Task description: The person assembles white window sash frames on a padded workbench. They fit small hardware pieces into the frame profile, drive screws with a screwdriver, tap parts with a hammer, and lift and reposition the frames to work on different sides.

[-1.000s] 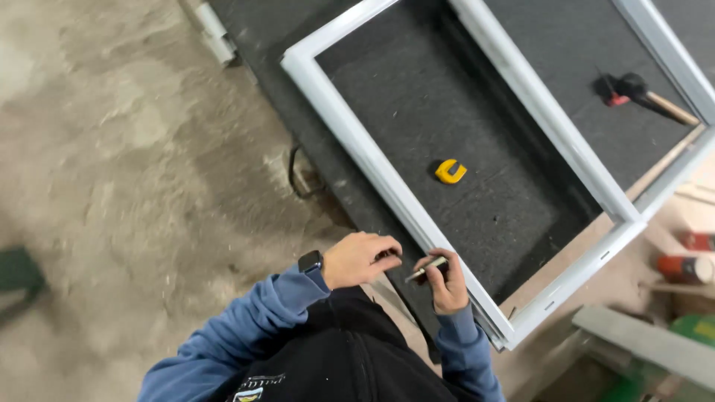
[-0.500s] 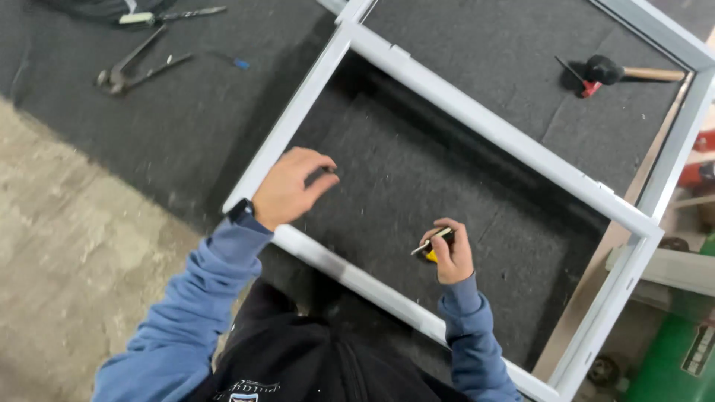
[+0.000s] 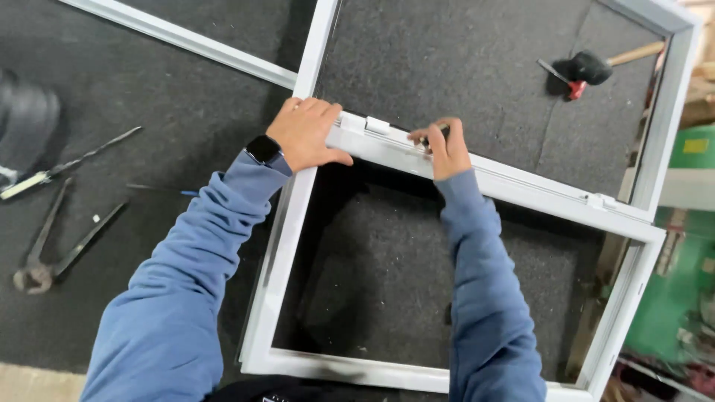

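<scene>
On the dark felt-covered counter [image 3: 149, 82], far left, lie one long drill bit [image 3: 71, 164] and one pair of pincers [image 3: 56, 253], well apart from the hands. The left hand [image 3: 305, 134], a black watch [image 3: 263, 149] on its wrist, lies flat with fingers spread over the joint where the crossbar [image 3: 514, 182] meets the side of the single white window frame [image 3: 287, 246]. Just beside it, one small white clip [image 3: 377, 125] sits on the crossbar. The right hand [image 3: 443, 149] is closed around a small dark tool [image 3: 439, 132], possibly a marker, pressed to the crossbar. Beyond, inside the frame, one rubber mallet [image 3: 596, 65] rests by one small red-tipped tool [image 3: 570, 83]. Green equipment [image 3: 681, 283] stands right.
</scene>
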